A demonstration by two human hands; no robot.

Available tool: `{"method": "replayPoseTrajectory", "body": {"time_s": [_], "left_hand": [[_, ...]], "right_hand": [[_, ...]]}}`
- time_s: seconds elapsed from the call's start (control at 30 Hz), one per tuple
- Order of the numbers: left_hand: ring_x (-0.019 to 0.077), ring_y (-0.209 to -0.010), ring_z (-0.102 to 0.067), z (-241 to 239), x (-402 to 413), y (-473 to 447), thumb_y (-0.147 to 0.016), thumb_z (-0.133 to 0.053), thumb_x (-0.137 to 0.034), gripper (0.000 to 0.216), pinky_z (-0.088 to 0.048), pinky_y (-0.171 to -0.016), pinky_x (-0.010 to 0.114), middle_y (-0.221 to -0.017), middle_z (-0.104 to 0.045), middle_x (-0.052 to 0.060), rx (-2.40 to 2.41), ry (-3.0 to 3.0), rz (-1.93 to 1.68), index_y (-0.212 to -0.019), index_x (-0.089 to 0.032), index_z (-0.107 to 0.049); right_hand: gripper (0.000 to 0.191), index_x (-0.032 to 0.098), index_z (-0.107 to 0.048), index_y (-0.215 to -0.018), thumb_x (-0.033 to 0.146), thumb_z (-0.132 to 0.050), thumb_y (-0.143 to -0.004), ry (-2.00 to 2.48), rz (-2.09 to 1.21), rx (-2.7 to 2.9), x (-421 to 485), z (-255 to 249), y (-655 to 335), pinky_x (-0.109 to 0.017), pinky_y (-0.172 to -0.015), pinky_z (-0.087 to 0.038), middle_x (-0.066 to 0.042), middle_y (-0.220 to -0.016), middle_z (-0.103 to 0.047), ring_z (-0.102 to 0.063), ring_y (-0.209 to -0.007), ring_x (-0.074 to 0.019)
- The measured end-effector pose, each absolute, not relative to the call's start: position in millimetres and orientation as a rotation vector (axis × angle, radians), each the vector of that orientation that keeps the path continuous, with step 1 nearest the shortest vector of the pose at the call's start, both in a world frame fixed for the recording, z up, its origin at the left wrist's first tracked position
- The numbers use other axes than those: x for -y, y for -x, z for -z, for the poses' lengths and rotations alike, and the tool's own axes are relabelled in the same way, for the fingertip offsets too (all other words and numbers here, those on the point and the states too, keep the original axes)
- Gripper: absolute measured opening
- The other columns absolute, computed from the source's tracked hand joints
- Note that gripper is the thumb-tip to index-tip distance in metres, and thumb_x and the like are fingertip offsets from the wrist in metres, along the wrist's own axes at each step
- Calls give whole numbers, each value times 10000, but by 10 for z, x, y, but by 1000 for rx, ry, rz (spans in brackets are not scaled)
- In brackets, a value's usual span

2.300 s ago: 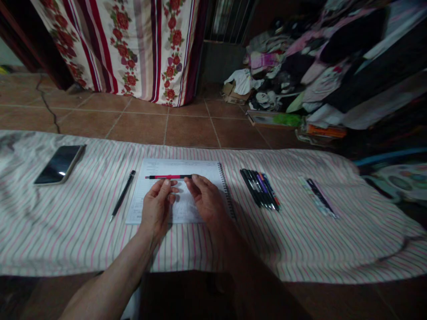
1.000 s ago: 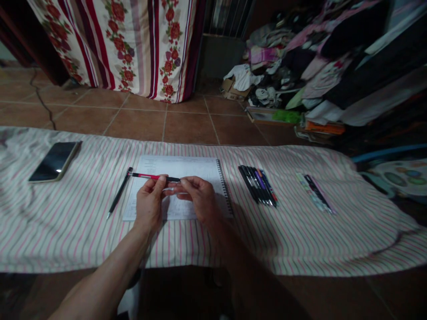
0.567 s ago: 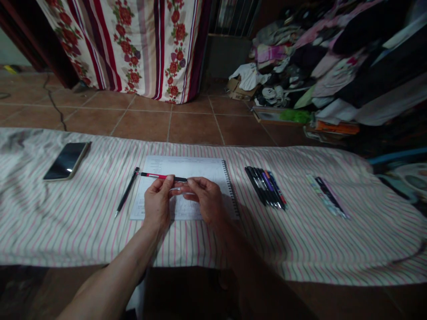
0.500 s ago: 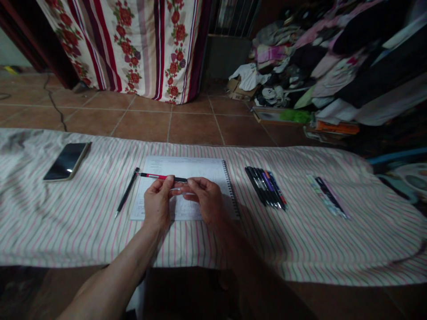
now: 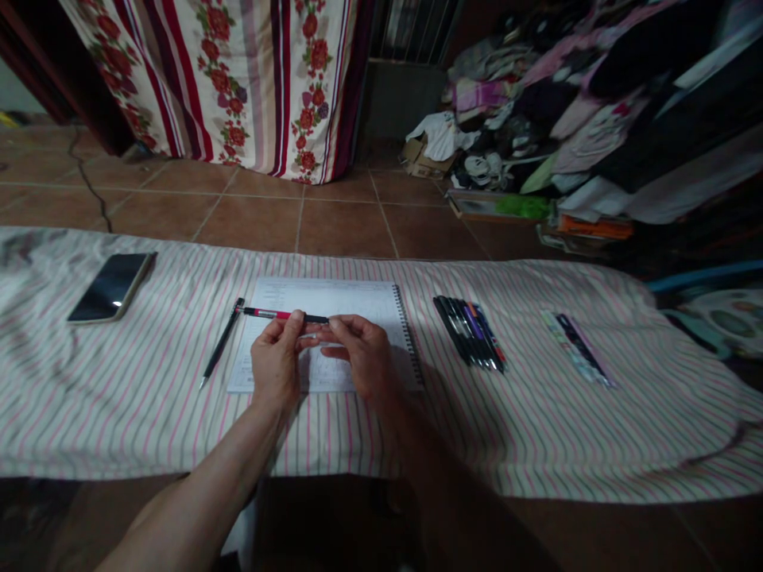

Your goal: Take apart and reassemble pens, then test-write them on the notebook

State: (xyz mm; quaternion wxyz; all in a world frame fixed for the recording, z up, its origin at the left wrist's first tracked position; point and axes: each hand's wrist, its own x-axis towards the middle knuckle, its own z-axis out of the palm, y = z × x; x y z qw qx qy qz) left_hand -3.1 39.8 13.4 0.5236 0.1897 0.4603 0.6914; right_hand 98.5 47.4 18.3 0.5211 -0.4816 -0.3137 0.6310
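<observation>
My left hand [image 5: 275, 364] and my right hand [image 5: 361, 357] both pinch a red and black pen [image 5: 269, 314] held level just above a spiral notebook [image 5: 327, 306]. The left fingers grip the red barrel. The right fingertips close on its black end. The pen's other end points left, towards a black pen [image 5: 221, 344] lying on the cloth beside the notebook. The notebook lies open on a pink-striped cloth [image 5: 119, 397], with faint writing on its page.
A phone [image 5: 111, 287] lies face up at the left. A row of several pens [image 5: 470, 333] lies right of the notebook, with a flat packet [image 5: 575, 348] further right. Beyond the cloth are tiled floor [image 5: 334, 222], a floral curtain [image 5: 238, 79] and piled clothes [image 5: 566, 119].
Since 2.3 s ago the pen has shifted left and my right fingers have closed on its black end. Over the last second both hands hold nearly still.
</observation>
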Motion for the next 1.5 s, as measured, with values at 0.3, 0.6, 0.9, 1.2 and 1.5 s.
{"method": "replayPoseTrajectory", "body": {"time_s": [0.3,0.6,0.9,1.2,1.5], "left_hand": [[107,-486,-607,-106,-399,22,-590,-797,-355,302,-499,-487,202,-580,-670,27,-1154,-459,-1660,-669,-119,-625],[124,-544,-628,-95,-393,54,-609,-789,-350,312,-501,-514,214,-622,-681,45,-1103,-467,-1607,-730,-107,-636],[129,-644,-644,-158,-398,79,-626,-790,-282,319,-509,-596,219,-698,-685,43,-988,-393,-1539,-868,-121,-658],[56,-551,-537,-195,-343,11,-591,-803,-200,319,-400,-493,153,-638,-631,-7,-922,-394,-1445,-888,-126,-712],[191,-804,-664,-219,-338,173,-630,-658,-64,121,-529,-705,281,-820,-704,97,-1005,-473,-1368,-737,-106,-694]], "right_hand": [[234,160,-624,-736,362,-711,-657,1156,-1519,767,-466,-180,-976,-254,-535,-565,-38,-698,-705,-683,-647,-163],[261,162,-618,-762,379,-714,-653,1143,-1541,769,-465,-161,-988,-249,-537,-556,-38,-715,-704,-679,-671,-161],[356,173,-620,-878,348,-764,-602,1102,-1607,735,-465,-190,-1024,-234,-585,-543,-39,-864,-709,-666,-723,-141],[287,177,-625,-737,376,-772,-591,1024,-1657,609,-476,-128,-987,-190,-569,-464,14,-718,-651,-593,-631,-81],[243,199,-637,-744,331,-772,-592,1011,-1533,516,-565,-244,-1231,-155,-516,-408,45,-717,-627,-566,-626,-60]]}}
